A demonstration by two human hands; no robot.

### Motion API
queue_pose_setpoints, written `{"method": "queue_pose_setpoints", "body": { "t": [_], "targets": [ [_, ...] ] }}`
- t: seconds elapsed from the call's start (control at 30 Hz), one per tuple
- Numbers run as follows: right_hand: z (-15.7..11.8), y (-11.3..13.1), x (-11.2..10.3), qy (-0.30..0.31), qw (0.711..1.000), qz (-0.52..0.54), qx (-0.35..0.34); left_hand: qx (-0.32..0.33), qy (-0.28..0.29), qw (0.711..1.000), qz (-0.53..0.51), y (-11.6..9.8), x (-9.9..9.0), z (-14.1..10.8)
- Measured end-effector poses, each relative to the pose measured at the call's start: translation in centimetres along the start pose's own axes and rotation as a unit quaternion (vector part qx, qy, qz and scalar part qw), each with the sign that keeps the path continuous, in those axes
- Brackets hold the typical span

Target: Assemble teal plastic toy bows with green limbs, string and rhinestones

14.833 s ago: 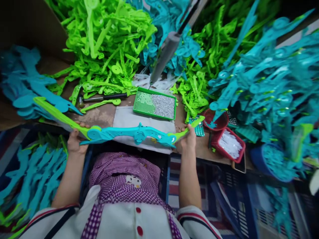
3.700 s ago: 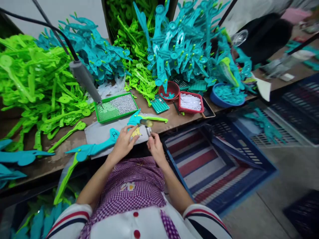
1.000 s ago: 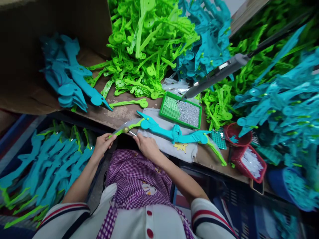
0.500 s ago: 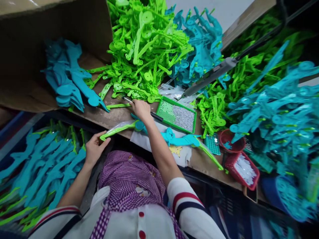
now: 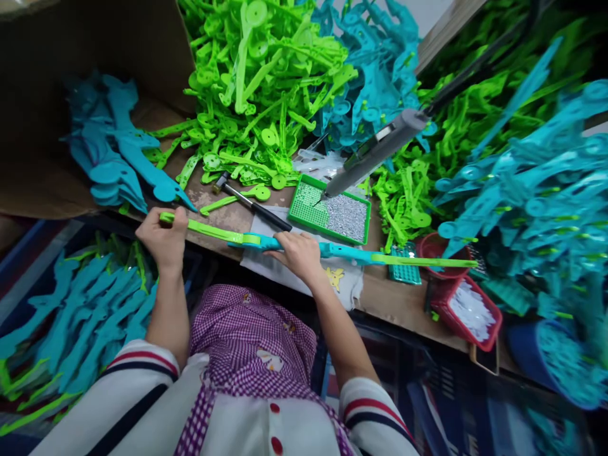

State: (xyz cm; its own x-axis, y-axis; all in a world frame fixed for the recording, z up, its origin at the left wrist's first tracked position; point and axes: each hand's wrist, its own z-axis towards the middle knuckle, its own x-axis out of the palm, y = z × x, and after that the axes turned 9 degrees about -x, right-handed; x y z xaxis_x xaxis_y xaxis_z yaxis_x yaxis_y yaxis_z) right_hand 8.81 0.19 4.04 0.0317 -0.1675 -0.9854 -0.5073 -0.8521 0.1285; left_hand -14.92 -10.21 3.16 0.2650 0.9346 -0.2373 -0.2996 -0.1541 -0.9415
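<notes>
A long plastic piece with a blue body (image 5: pixel 346 252) and a green arm at each end lies across the bench in front of me. My left hand (image 5: pixel 164 237) is closed round the tip of its left green arm (image 5: pixel 213 230). On the blue body, my right hand (image 5: pixel 299 254) grips near the left joint. Beneath is a white cloth (image 5: pixel 349 288) with a yellow figure. Just beyond my right hand lies a small hammer (image 5: pixel 254 206) with a black handle. Behind it sits a green tray (image 5: pixel 294 218) of small silvery parts.
A grey electric screwdriver (image 5: pixel 375 155) hangs over the tray. Piles of green arms (image 5: pixel 266 88) and blue bodies (image 5: pixel 532 202) crowd the back and right. Red containers (image 5: pixel 444 310) stand at right. Finished-looking pieces (image 5: pixel 80 316) fill a crate at lower left.
My right hand has let go of the hammer, which now lies on the bench, and holds the blue body. The long piece has been turned on edge, with my left hand farther forward and left.
</notes>
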Motion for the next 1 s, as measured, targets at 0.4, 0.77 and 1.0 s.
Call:
{"method": "queue_pose_setpoints", "body": {
  "t": [0.4, 0.77, 1.0],
  "targets": [
    [0.0, -1.9, -1.0, 0.040, 0.998, -0.041, -0.017, -0.041, 0.041, 0.987, -0.147, -1.5, 4.1, -1.5],
    [-5.9, -1.1, 0.3, -0.228, 0.970, 0.087, -0.023, -0.177, 0.187, 0.920, -0.296, -0.9, 3.9, -3.4],
    [-16.6, -1.8, 6.4, -0.474, 0.699, 0.282, 0.455, -0.129, 0.186, 0.926, -0.301, 0.2, 3.5, -2.0]
  ]
}}
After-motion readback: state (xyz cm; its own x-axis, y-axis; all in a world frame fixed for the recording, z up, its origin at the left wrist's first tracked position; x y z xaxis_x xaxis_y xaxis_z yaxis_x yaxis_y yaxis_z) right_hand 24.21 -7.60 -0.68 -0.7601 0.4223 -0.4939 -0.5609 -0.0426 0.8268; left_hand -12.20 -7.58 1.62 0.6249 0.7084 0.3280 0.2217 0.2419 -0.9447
